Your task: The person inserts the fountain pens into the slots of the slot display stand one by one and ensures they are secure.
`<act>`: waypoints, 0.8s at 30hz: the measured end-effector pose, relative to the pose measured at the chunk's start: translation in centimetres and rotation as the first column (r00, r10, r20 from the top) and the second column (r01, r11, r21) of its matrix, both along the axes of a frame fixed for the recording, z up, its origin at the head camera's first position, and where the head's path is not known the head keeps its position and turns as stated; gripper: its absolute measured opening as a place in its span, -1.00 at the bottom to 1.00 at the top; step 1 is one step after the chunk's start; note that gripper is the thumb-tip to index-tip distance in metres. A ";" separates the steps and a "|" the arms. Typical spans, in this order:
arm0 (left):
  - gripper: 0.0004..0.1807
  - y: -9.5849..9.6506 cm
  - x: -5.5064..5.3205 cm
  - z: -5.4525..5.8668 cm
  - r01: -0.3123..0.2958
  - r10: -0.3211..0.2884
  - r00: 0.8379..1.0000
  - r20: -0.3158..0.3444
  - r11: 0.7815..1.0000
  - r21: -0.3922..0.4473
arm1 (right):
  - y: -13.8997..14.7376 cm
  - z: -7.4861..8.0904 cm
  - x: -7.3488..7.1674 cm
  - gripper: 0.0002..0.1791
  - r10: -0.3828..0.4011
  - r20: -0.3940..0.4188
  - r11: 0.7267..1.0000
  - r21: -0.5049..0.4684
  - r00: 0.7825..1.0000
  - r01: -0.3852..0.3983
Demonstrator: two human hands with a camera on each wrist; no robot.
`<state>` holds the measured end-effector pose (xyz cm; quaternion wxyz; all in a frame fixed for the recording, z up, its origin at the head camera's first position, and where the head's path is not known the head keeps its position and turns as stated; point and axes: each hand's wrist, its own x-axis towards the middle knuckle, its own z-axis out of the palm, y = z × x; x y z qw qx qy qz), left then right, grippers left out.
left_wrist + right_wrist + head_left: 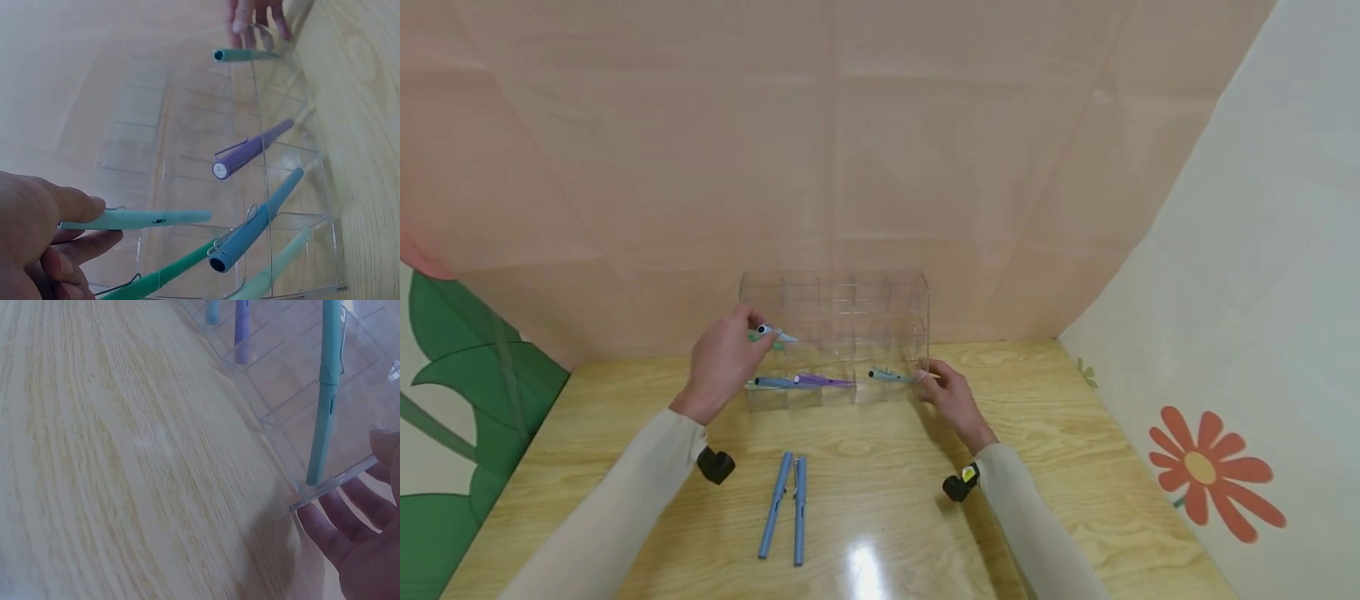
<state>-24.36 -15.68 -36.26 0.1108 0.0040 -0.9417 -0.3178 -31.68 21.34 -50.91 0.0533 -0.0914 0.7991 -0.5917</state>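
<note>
A clear plastic pen organizer (pixel 835 279) with several compartments stands at the back of the table. My left hand (pixel 722 362) pinches a pale turquoise pen (pixel 140 219) between thumb and fingers, over the organizer's left side and beside a green pen (pixel 172 265). At the other end, my right hand (pixel 953 402) grips the organizer's side wall, thumb on one face and fingers on the other. Close to that wall a teal pen (pixel 325 406) lies in a lower compartment. A purple pen (pixel 253 150), a blue pen (pixel 256 222) and a light green pen (pixel 275 269) occupy other lower compartments.
Two blue pens, one slightly slanted (pixel 775 504) and one nearly straight (pixel 800 510), lie on the wooden table (pixel 880 467) in front of the organizer. Behind it hangs a pinkish-beige backdrop (pixel 880 167). A white sheet with a red flower (pixel 1201 468) borders the right side.
</note>
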 end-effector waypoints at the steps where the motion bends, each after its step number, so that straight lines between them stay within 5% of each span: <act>1: -0.66 0.0 -0.2 0.0 0.002 -0.002 1.000 0.013 1.000 -0.003 | 0.0 0.0 0.0 -0.44 0.000 -0.003 1.000 0.004 1.000 0.000; 24: -0.72 0.7 -2.2 0.0 0.051 -0.041 0.989 0.142 0.996 -0.074 | -0.1 0.1 -0.1 -0.44 0.001 -0.015 1.000 0.008 1.000 -0.001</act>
